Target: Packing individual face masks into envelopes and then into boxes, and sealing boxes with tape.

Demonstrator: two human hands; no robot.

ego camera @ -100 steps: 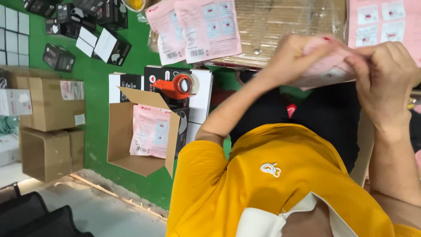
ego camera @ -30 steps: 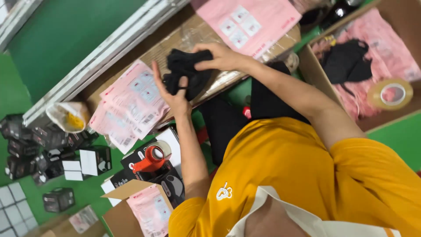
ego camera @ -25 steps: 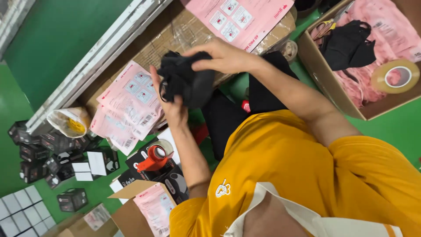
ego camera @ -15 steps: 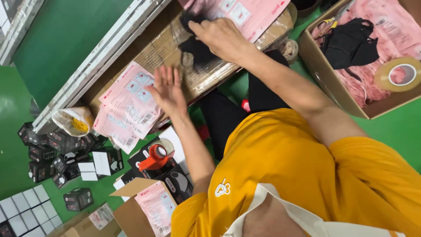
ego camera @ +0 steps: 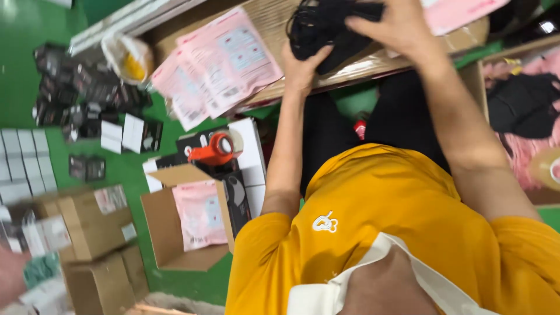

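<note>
**Dark bundle pinned between both hands on the wrapped carton**

Sits at the top of the head view: a black fabric bundle [ego camera: 332,29], crumpled, resting on the taped brown carton [ego camera: 280,23] that serves as a work surface. Lies with its long axis roughly across the frame, left to right, running from one hand toward the other.

Left hand [ego camera: 303,67] comes up from below, palm against the bundle's lower left end, fingers curled over its edge and closed on the cloth. Right hand [ego camera: 396,26] presses down from above and to the right, fingers spread and bent over the top of the fabric. Both touching; neither clearly nearer, though the right covers more of it. Hard to tell through the motion blur whether the right fingers pinch the cloth or merely press it flat.

Just left of the left hand, overlapping on the same carton: a stack of pink mailer bags [ego camera: 221,64]. Lower down, well apart from both hands: an orange tape dispenser [ego camera: 213,150] and an open cardboard box [ego camera: 186,221] holding another pink bag.
</note>
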